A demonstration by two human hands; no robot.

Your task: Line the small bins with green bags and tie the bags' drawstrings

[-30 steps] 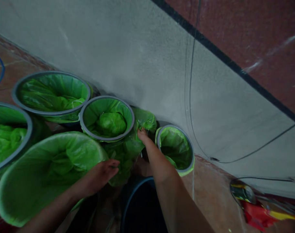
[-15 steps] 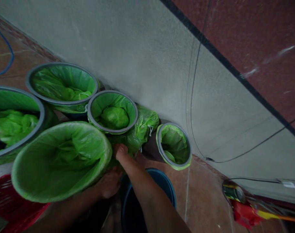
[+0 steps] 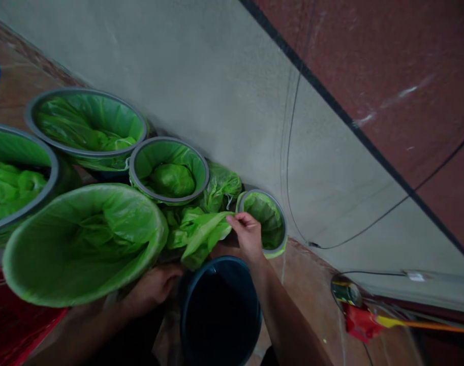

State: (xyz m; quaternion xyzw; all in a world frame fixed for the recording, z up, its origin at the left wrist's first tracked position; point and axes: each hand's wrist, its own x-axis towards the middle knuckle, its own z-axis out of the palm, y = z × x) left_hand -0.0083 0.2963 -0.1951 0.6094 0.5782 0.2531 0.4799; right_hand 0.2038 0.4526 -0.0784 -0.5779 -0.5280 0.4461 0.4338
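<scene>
My right hand [image 3: 248, 233] pinches the edge of a light green plastic bag [image 3: 206, 227], drawn out above the floor between the bins. My left hand [image 3: 155, 287] is closed, fingers curled, beside the large green-lined bin [image 3: 16, 274]; what it grips, if anything, is hidden. Just below the bag stands a dark blue bin [image 3: 183, 320] without a liner, its inside dark. Behind the bag, a smaller grey-rimmed bin [image 3: 208, 178] has a green liner and a bundled green bag in it. A tied green bag [image 3: 221, 184] lies against the wall.
Two more grey-rimmed lined bins, one at the back [image 3: 30, 119] and one at the left edge [image 3: 55, 170], crowd the left. A small lined bin [image 3: 283, 223] stands by the wall [image 3: 224, 91]. A red crate [image 3: 18, 315] is lower left; a red and yellow object [image 3: 363, 323] lies right.
My right hand has moved right and pulled the green bag out from among the bins. My left hand has shifted slightly left and down. The view has moved a little.
</scene>
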